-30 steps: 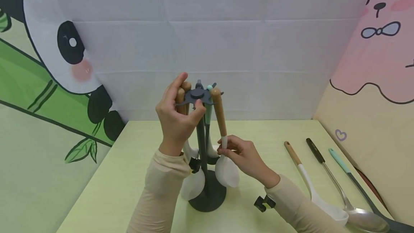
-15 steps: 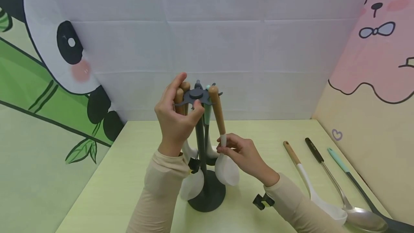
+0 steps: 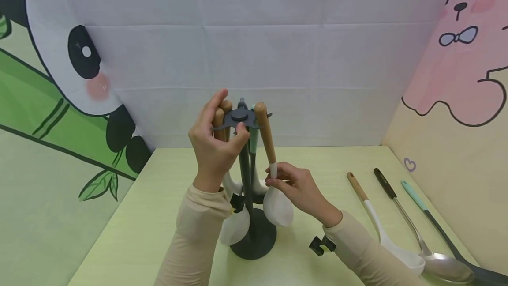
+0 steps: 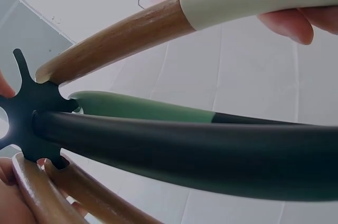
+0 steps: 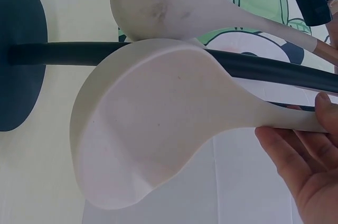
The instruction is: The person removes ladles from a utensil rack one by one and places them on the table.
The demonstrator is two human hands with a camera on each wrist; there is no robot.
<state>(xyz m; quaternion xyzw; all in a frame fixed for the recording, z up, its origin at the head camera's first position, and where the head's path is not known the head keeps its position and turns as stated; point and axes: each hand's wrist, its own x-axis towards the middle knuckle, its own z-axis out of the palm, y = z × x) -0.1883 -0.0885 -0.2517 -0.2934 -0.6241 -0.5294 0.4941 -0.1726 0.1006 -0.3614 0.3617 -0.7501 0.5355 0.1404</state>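
Observation:
A dark utensil rack stands upright on the table. My left hand holds its hooked top, thumb at the front and other fingers round the left side beside two wooden handles. On the right of the post, my right hand pinches the white neck of a wooden-handled ladle, thumb against fingers. That ladle's handle top meets the rack's hooked disc; whether it hangs there I cannot tell. Another white utensil hangs at the left, and a mint-handled one hangs behind the post.
On the table's right side lie a white ladle with a wooden handle, a metal spoon with a black handle, and a mint-handled dark utensil. A pale curtain closes off the back; painted panels flank the table.
Both hands keep their places on the rack and the ladle. The ladle has risen very slightly with my right hand. The view has shifted a little.

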